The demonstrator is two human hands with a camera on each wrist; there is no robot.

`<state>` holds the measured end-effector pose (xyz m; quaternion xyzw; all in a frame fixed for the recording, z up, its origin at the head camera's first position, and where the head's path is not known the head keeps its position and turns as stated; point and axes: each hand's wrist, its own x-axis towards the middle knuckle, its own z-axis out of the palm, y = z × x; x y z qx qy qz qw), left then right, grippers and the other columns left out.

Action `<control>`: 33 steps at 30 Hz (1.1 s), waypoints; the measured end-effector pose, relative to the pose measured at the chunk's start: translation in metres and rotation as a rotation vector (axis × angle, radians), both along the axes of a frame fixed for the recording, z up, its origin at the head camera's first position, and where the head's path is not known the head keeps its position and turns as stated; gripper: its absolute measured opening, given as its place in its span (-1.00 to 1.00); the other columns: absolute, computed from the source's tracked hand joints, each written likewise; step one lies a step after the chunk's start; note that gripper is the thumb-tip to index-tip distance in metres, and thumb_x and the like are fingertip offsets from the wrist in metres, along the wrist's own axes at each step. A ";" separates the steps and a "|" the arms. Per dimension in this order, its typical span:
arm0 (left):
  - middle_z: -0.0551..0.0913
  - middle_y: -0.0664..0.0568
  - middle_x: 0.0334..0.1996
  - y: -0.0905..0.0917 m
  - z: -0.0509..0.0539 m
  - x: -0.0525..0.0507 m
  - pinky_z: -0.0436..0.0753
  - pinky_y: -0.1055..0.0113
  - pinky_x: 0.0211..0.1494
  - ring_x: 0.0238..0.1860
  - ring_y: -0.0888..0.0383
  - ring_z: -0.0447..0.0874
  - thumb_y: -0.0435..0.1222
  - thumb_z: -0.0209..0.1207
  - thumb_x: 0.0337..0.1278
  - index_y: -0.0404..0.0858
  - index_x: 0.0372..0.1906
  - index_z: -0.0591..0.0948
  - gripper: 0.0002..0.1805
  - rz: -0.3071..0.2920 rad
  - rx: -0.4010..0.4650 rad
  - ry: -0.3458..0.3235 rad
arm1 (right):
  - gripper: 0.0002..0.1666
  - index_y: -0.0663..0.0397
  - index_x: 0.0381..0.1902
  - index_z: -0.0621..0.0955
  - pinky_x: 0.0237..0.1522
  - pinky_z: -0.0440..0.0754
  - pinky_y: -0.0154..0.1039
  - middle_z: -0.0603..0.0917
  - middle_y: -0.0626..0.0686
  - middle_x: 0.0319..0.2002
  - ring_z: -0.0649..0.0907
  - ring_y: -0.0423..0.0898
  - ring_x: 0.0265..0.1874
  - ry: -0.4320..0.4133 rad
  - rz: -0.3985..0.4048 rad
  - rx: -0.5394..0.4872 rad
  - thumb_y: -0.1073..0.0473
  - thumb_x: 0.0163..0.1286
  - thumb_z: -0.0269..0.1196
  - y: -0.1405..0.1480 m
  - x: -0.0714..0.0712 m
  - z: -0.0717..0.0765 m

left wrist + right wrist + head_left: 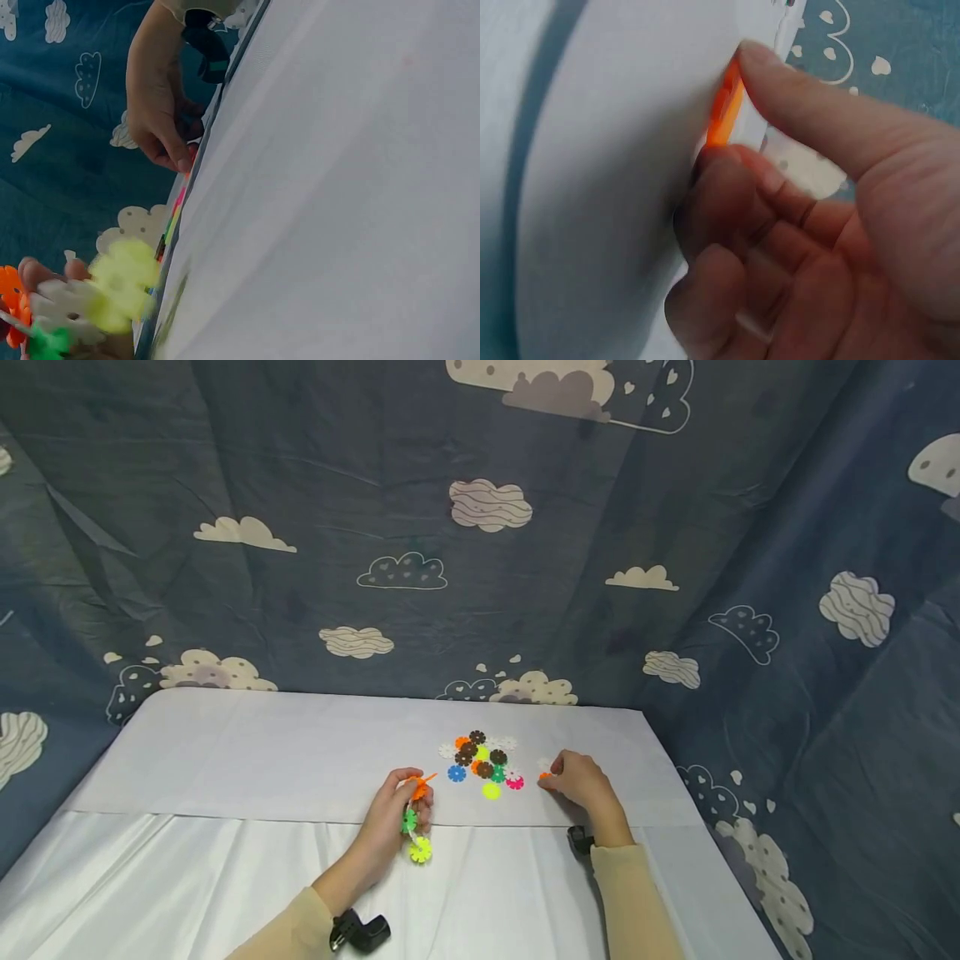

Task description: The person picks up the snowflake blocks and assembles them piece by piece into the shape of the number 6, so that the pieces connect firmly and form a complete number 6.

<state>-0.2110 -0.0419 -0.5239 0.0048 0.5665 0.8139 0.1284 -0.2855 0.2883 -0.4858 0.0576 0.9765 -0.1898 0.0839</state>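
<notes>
Beige sleeves [633,902] lay nearest, over the near side of the white-covered desk [247,752], with a black device [360,932] at the left wrist and another black device [580,841] at the right. Beyond its cuff, the left grip [393,814] was closed around a short chain of notched plastic discs: an orange disc [420,789] uppermost, then a green disc [409,821], a white one, and a yellow disc [421,850] at the lower end. Farther in, toward the desk's right edge, the right grip [583,778] pinched an orange piece [727,112] between thumb and fingers, close to the desktop. Between the hands, just right of the desk's middle, lay a loose cluster of discs, among them a yellow piece [491,791], a pink piece [514,783], a blue piece [457,773] and several brown pieces [468,749]. Past the far edge hung a dark blue, cloud-printed cloth [315,468].
</notes>
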 end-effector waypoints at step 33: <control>0.57 0.07 -0.35 0.000 -0.001 0.002 0.29 0.50 -0.59 -0.54 0.26 0.31 -0.25 0.14 0.61 -0.26 0.18 0.57 -0.76 -0.047 -0.083 0.034 | -0.65 0.49 -0.23 0.61 -0.48 0.57 -0.30 0.61 -0.02 -0.54 0.51 -0.19 -0.63 -0.150 0.344 -0.870 0.18 0.54 0.27 -0.102 0.033 0.019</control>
